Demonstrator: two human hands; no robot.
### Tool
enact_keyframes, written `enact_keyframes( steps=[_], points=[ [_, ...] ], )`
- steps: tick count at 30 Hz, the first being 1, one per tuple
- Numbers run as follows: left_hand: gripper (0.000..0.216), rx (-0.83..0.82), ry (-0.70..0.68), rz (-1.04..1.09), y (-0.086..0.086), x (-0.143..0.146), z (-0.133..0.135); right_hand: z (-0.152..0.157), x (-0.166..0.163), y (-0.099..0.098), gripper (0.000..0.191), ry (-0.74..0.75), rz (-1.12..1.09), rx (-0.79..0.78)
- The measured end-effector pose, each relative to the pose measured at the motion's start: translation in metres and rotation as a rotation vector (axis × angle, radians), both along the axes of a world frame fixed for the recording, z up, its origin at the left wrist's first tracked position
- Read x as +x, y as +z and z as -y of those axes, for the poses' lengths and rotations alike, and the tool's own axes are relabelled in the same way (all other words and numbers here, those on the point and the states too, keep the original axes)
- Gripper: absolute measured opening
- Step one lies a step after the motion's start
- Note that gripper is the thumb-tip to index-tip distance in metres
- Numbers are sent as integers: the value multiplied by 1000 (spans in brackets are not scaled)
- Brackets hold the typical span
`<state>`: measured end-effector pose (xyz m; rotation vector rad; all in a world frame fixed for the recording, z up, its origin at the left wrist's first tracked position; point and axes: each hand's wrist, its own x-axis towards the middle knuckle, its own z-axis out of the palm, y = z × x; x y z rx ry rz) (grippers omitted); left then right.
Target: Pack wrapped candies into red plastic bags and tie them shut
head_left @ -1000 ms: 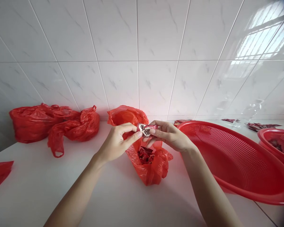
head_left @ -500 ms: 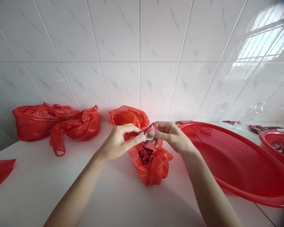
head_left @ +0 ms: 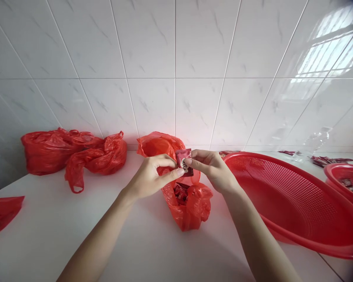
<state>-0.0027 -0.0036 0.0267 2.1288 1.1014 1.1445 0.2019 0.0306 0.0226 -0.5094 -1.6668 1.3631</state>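
Both my hands pinch one small dark red wrapped sweet [head_left: 184, 161] above an open red plastic bag [head_left: 188, 201]. My left hand [head_left: 151, 178] grips its left side with thumb and forefinger. My right hand [head_left: 213, 168] grips its right side the same way. The wrapper stands nearly upright, with white print on its lower part. More wrapped sweets [head_left: 181, 192] lie inside the bag on the white counter [head_left: 141, 243].
A large red mesh basket [head_left: 297, 203] lies tilted at the right, a second red basket [head_left: 345, 184] with sweets behind it. Tied red bags [head_left: 73, 154] sit at the back left by the tiled wall. Another red bag's corner [head_left: 1, 209] shows at the left edge. Loose wrappers [head_left: 326, 159] lie far right.
The sweet has turned between my fingers from lying level to standing nearly upright. Both hands stayed over the open bag.
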Motion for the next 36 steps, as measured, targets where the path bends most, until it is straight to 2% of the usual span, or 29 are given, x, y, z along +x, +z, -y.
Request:
enact_keyframes(
  steps=[5, 11, 15, 22, 29, 36],
  points=[
    [35, 50, 39, 6, 2, -3, -1, 9, 0, 4, 23, 42, 209, 82],
    [42, 125, 143, 39, -2, -2, -2, 8, -3, -3, 26, 109, 205, 37],
    [41, 145, 177, 69, -3, -2, -2, 3, -1, -4, 26, 69, 192, 77],
    [37, 43, 87, 75, -1, -2, -1, 0, 2, -2, 31, -98, 136, 87],
    [32, -43, -1, 97, 1, 0, 0, 0, 1, -1, 28, -63, 102, 129],
    [26, 8, -25, 137, 1, -2, -2, -3, -4, -8, 26, 19, 13, -2]
  ],
)
